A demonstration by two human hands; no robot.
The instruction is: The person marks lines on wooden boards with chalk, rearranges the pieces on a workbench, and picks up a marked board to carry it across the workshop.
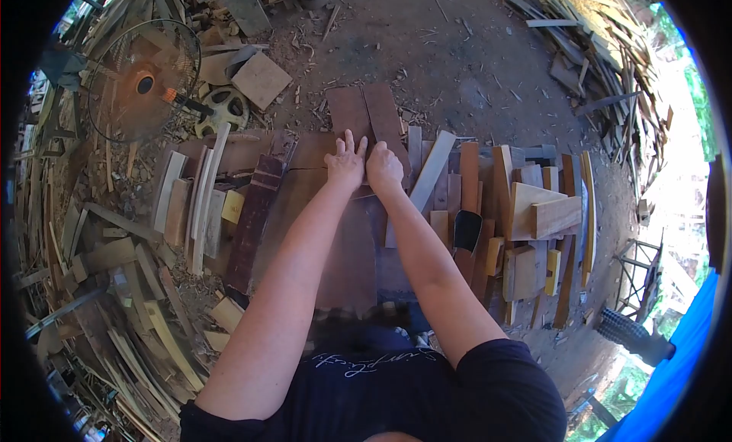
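Note:
Two dark reddish-brown boards lie side by side at the far edge of a low work surface: a left board and a right board, with a narrow dark gap between them. My left hand rests on the near part of the left board, its fingers stretched and spread. Beside it, my right hand is closed in a fist at the near part of the right board. Whatever it grips, if anything, is hidden by the fingers.
Wood offcuts crowd the right side, near a dark flat piece. More strips stand at left by a dark red-brown plank. A fan is at upper left. Scrap piles line the dirt floor.

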